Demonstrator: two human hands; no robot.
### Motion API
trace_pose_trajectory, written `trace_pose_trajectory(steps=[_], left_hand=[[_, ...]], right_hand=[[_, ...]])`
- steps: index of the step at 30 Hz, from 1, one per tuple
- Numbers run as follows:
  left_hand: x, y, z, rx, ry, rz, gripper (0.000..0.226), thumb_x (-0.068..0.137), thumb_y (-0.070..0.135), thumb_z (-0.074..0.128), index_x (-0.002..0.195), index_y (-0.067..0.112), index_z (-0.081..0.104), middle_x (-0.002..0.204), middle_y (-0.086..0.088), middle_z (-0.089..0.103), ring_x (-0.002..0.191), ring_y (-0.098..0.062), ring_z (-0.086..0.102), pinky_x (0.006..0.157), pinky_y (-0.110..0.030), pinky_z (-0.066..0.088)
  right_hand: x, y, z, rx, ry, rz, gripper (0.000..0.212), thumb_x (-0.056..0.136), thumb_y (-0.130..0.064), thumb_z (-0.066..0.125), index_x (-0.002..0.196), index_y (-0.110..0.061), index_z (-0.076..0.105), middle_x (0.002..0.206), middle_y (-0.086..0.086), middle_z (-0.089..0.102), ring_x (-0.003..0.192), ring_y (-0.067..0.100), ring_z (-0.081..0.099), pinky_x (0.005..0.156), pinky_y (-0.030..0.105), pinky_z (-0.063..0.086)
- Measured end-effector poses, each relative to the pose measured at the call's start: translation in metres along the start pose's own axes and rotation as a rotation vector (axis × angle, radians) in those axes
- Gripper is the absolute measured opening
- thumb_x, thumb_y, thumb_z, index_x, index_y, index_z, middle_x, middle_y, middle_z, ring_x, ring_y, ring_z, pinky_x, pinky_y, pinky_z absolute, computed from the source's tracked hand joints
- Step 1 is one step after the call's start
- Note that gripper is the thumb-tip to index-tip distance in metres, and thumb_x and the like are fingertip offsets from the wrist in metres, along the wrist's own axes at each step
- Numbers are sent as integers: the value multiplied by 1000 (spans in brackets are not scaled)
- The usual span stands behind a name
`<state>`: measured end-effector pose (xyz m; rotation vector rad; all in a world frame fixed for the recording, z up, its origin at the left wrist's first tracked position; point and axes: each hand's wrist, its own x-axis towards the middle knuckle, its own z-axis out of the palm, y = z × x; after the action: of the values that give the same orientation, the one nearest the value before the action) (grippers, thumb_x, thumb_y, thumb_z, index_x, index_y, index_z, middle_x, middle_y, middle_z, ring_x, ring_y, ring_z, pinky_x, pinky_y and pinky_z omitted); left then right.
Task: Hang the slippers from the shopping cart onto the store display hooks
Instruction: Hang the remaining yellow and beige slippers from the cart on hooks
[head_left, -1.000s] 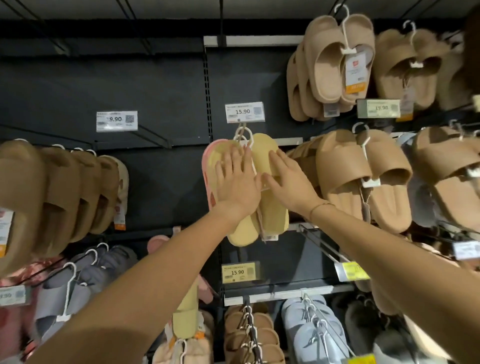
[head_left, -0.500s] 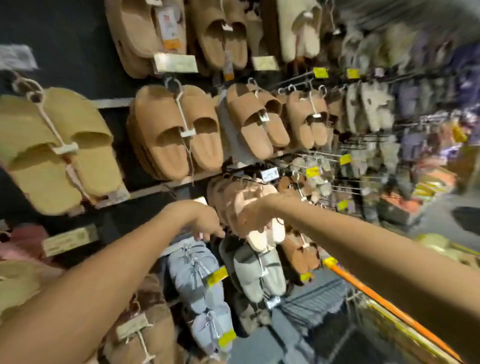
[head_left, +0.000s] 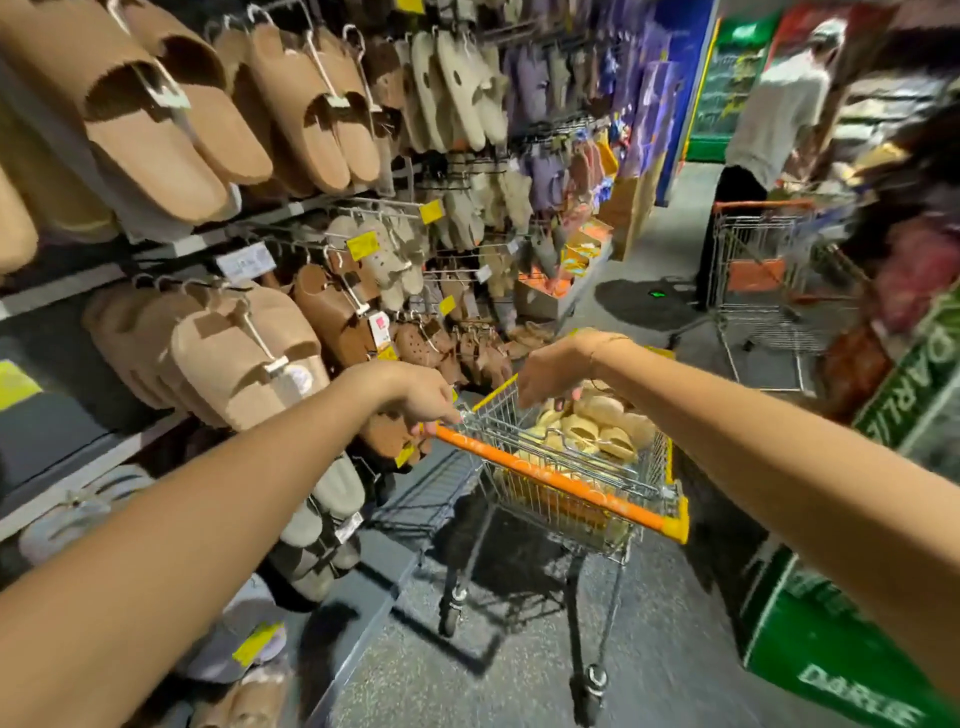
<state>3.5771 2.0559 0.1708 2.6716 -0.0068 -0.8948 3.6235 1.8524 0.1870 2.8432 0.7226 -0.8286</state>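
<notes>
A wire shopping cart with an orange handle bar stands in the aisle ahead of me. Several pale yellow slippers lie piled in its basket. My left hand grips the left end of the orange handle. Over the basket, my right hand reaches down with its fingers spread and loosely bent just above the slippers; whether it touches them is unclear. The display wall on my left carries tan slippers hanging on hooks.
More rows of brown, beige and grey slippers fill the wall down the aisle. A second cart and a person stand farther along on the right. Green boxes sit at the right floor edge.
My view swung right, from the yellow pair hung on its hook to the cart. Both hands left the display; the left took the cart handle, the right moved over the basket.
</notes>
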Motion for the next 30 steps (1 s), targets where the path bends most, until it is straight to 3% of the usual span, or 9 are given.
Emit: trace_pose_trajectory(steps=[2,4,7,9,12,15,19,22,30], left_hand=[[22,14,-1,6,-38,49,23,96,35,61,93,13,68,89,-10,67,77,-26,55,72,-37,44],[37,29,-6,70,-63,71,20,101,32,58,101,14,67,91,-6,66,75,-21,58,66,-29,49],[66,43,-21,108,-80,109,30,100,37,59,112,11,67,101,-4,70,85,-22,67,67,-30,49],[84,50,-26,134,-68,132,34,98,42,60,116,13,67,105,-7,72,85,-25,65,68,-35,47],[103,60,-34,209,-57,194,36,100,39,59,123,12,64,99,-6,69,68,-18,63,57,-26,50],[119,68,-32,267,-62,244,37,102,33,58,124,5,64,92,-6,67,45,-10,55,36,-16,40],[145,67,-25,345,-104,294,39,101,38,57,121,6,67,110,-11,72,56,-14,55,48,-23,45],[162,64,-21,331,-145,302,40,101,39,57,128,10,65,105,-5,69,55,-12,52,49,-24,45],[211,68,-23,308,-169,292,47,98,42,61,128,6,63,97,-5,71,53,-10,55,50,-22,46]], right_hand=[[3,24,12,44,-5,78,22,100,-35,55,95,-15,61,93,3,62,80,23,68,60,28,53],[0,43,22,51,-22,168,29,99,-38,57,110,-13,64,95,1,62,76,18,66,54,23,50],[-3,59,30,66,-28,257,42,98,-34,60,131,-7,60,126,12,60,98,25,62,75,30,54],[-2,65,34,80,24,306,51,94,-33,65,137,-8,56,135,13,56,103,26,56,75,33,50],[12,74,34,79,52,333,47,91,-40,60,126,-9,63,122,13,65,96,27,64,77,43,55],[17,72,32,87,73,360,39,95,-37,52,116,-7,66,115,12,67,96,26,62,77,35,46],[27,65,38,96,30,370,43,99,-37,50,125,-5,63,127,14,62,102,27,60,81,33,44],[35,65,39,110,16,373,41,100,-37,51,130,-12,61,129,9,62,115,28,59,87,32,45],[62,88,25,135,37,361,42,99,-38,53,132,-12,60,130,9,62,116,28,58,91,34,45]])
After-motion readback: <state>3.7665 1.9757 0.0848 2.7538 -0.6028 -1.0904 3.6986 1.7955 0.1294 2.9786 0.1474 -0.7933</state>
